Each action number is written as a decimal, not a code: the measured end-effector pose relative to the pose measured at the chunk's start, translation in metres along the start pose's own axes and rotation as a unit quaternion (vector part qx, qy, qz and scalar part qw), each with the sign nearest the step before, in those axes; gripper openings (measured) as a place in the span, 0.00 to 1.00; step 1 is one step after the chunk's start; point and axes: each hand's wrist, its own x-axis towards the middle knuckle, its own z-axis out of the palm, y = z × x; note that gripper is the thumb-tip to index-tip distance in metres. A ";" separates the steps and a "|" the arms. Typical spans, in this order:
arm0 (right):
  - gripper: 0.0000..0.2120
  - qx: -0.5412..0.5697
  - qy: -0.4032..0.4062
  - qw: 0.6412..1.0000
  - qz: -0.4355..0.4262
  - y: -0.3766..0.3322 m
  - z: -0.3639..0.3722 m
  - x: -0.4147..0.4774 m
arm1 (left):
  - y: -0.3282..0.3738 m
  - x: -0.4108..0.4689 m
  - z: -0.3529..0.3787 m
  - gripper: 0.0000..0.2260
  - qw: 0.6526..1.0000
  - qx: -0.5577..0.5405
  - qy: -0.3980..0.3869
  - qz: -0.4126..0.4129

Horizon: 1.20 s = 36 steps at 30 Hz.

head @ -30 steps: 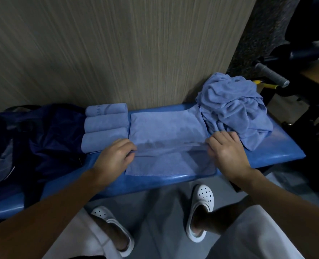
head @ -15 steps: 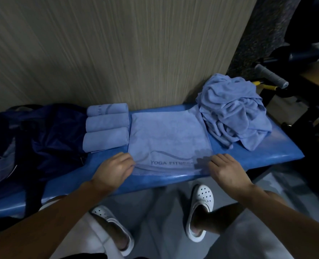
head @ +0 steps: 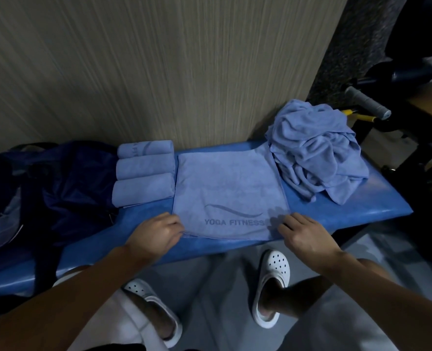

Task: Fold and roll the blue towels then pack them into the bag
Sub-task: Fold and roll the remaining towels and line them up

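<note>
blue towel (head: 227, 188) lies folded flat (hands, left (head: 156, 233) and right (head: 304, 235), hold near corners)

Site: gym or fitness studio. Evidence: padded bench (head: 377, 198); towel (head: 225, 188) on the bench printed "YOGA FITNESS"; right of the bench, a dark exercise machine's foam-grip handle (head: 368, 102).

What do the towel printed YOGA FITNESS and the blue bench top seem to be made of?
Flat towel: probably microfibre or terry cloth, matte, with a soft, fuzzy nap. Bench top: likely vinyl over padding, smooth, with a faint sheen and rounded edges.
</note>
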 end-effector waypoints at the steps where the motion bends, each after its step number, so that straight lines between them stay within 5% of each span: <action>1: 0.12 0.004 0.000 1.000 0.002 -0.002 -0.001 0.000 | 0.000 -0.001 0.000 0.13 1.000 -0.001 -0.002 -0.002; 6: 0.13 0.032 0.036 0.997 0.058 0.000 -0.004 0.003 | 0.003 -0.001 -0.004 0.14 0.998 0.012 0.041 -0.045; 11: 0.02 0.002 0.134 0.977 0.163 0.014 -0.024 0.034 | 0.002 0.026 -0.028 0.11 0.990 0.016 0.133 -0.050; 16: 0.08 -0.038 0.034 0.998 0.038 0.004 -0.002 0.008 | 0.000 0.004 -0.006 0.08 0.998 0.037 0.040 0.009; 22: 0.12 0.080 -0.025 0.981 0.175 -0.007 0.004 -0.007 | 0.012 -0.015 0.000 0.11 0.998 -0.052 0.007 -0.046; 29: 0.04 0.322 0.062 0.854 0.404 -0.033 0.002 -0.009 | 0.036 -0.004 -0.002 0.12 0.888 -0.161 0.073 -0.425; 36: 0.12 0.412 0.084 0.664 0.618 -0.041 -0.001 0.008 | 0.040 0.004 -0.005 0.20 0.846 -0.175 0.006 -0.504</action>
